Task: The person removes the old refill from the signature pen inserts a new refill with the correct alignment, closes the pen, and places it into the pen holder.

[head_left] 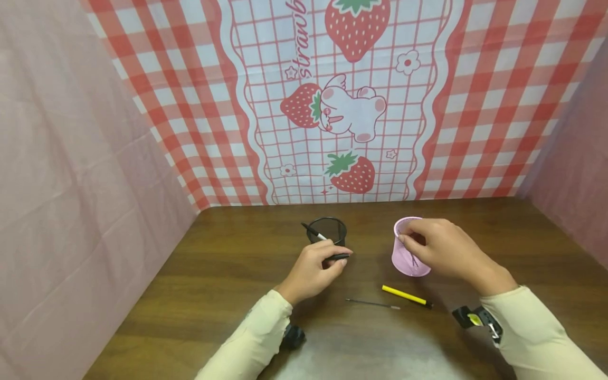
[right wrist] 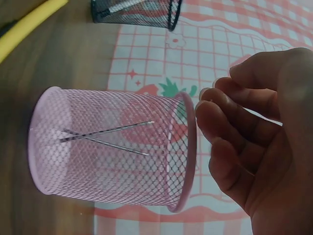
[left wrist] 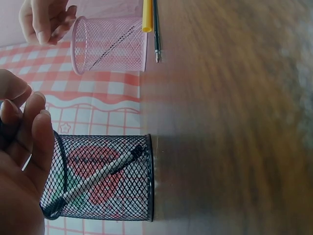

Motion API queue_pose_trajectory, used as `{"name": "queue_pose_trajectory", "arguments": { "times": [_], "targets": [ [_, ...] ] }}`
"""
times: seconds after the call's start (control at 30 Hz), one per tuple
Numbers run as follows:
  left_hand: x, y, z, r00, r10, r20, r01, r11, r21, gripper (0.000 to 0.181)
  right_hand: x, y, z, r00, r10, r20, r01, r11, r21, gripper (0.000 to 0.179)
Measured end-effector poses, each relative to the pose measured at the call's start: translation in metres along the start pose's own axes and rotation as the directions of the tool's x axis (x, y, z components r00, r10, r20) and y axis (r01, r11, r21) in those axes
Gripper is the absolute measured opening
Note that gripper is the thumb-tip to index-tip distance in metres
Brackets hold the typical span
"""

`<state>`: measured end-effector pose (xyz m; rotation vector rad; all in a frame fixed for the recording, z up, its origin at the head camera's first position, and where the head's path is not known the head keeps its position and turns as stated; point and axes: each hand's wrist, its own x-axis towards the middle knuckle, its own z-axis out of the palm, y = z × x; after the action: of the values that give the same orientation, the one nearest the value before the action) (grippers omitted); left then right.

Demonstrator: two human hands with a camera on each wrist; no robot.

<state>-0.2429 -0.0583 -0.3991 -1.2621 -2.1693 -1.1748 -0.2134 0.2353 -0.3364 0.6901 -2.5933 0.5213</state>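
Observation:
My left hand (head_left: pixel 313 269) pinches a black pen (head_left: pixel 338 257), mostly covered by the fingers, just in front of the black mesh pen cup (left wrist: pixel 102 176). A black-and-white pen (left wrist: pixel 98 178) leans inside that cup. At the mouth of the pink mesh pen cup (right wrist: pixel 117 147) is my right hand (right wrist: pixel 254 132), fingers loosely bent with nothing visible between them. Two thin pen refills (right wrist: pixel 107 132) lie crossed inside the pink cup, which stands upright on the table.
On the brown table (head_left: pixel 228 274), a yellow pen (head_left: pixel 404 294) with a dark end lies before the pink cup. Left of it is another thin refill (head_left: pixel 372 303). A strawberry-patterned cloth (head_left: pixel 332 105) hangs along the back edge, with pink cloth at both sides.

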Motion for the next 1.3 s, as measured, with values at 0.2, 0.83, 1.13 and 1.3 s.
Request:
{"name": "queue_pose_trajectory", "arguments": {
  "times": [0.2,0.83,1.13,1.3],
  "targets": [
    [0.000,-0.001,0.000,1.000,0.006,-0.006,-0.006,1.000,-0.012,0.020,0.007,0.005,-0.005,0.999,0.013,-0.033,-0.012,1.000,0.008,0.003],
    [-0.002,-0.006,0.000,1.000,0.012,0.017,-0.012,1.000,0.001,0.018,0.019,0.030,0.001,0.989,0.122,0.085,-0.116,0.991,-0.066,0.015],
    [0.001,-0.003,0.002,0.999,0.037,0.036,-0.037,0.999,0.006,0.017,0.025,0.030,0.004,0.988,0.110,0.108,-0.100,0.991,-0.091,0.010],
    [0.001,-0.002,0.000,0.999,0.021,0.035,-0.022,1.000,0.004,0.018,0.032,0.029,0.003,0.987,0.096,0.130,-0.081,0.990,-0.112,0.011]
  ]
}}
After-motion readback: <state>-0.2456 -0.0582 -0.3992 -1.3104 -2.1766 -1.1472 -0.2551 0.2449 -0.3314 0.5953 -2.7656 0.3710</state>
